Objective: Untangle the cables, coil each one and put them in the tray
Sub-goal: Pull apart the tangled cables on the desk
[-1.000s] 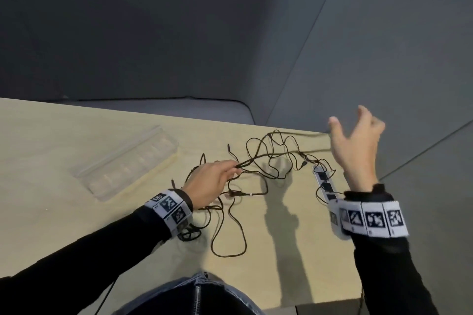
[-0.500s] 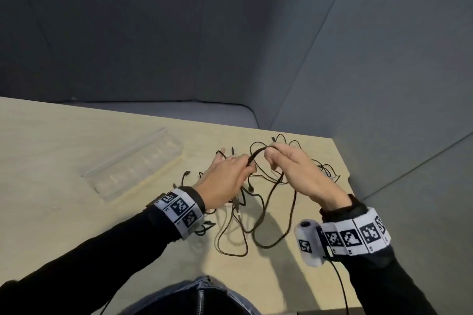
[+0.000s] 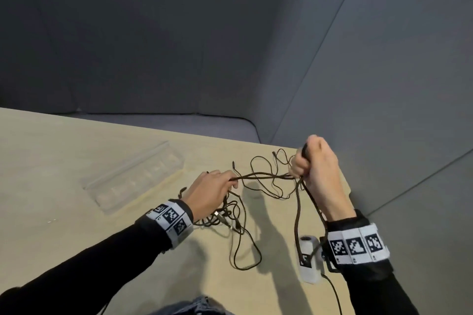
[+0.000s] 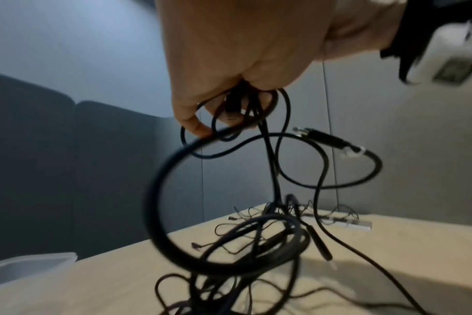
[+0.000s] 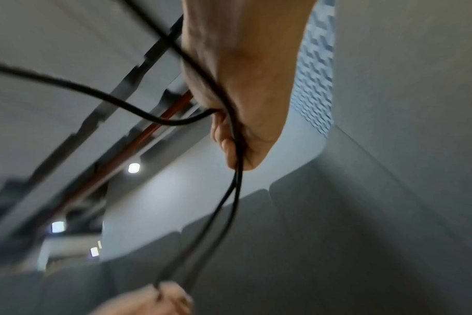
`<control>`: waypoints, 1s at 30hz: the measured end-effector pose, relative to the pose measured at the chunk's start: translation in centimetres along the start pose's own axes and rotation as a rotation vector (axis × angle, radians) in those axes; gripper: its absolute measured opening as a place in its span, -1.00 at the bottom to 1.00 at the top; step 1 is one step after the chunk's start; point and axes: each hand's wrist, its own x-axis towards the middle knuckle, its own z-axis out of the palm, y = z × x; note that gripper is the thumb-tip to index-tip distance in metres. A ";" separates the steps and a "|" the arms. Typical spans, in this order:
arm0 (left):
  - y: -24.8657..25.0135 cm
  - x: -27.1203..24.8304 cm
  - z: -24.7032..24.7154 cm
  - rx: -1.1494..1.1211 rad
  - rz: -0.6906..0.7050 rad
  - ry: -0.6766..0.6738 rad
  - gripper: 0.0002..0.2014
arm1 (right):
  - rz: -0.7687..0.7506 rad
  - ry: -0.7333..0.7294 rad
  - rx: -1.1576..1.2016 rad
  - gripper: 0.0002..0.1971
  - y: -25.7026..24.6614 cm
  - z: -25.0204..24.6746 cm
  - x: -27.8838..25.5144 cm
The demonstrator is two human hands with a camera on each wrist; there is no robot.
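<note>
A tangle of thin black cables [image 3: 230,215] lies on the pale wooden table [image 3: 64,238]. My left hand [image 3: 212,190] pinches a doubled strand of black cable [image 3: 266,175] just above the table. That strand runs to my right hand [image 3: 313,161], which is raised in a fist around it, with a long loop [image 3: 298,215] hanging down past the wrist. In the left wrist view the left hand [image 4: 229,70] holds several cable loops [image 4: 229,191] and a plug. In the right wrist view my right hand [image 5: 237,85] grips two strands [image 5: 235,181]. The clear plastic tray [image 3: 135,176] lies left of the cables.
The table's right edge [image 3: 349,192] runs just under my right hand, and beyond it is a grey padded wall and bench. A white wrist camera [image 3: 308,258] hangs under my right wrist.
My right hand has come in from open and apart, taken hold of the cable beside the left hand, then pulled up and to the right, stretching the strand between both hands.
</note>
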 end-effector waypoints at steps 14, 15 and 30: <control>0.8 1.1 -2.4 -0.080 0.049 0.104 -0.59 | -0.329 -0.531 -1.420 -0.80 3.3 1.5 -0.5; 0.7 1.2 -2.7 -0.048 0.064 0.095 -0.58 | -0.309 -0.560 -1.364 -0.81 3.0 1.2 -0.2; -2.0 0.1 0.2 -0.035 0.010 0.016 -0.58 | 0.089 -0.225 0.020 -0.66 0.8 0.2 0.5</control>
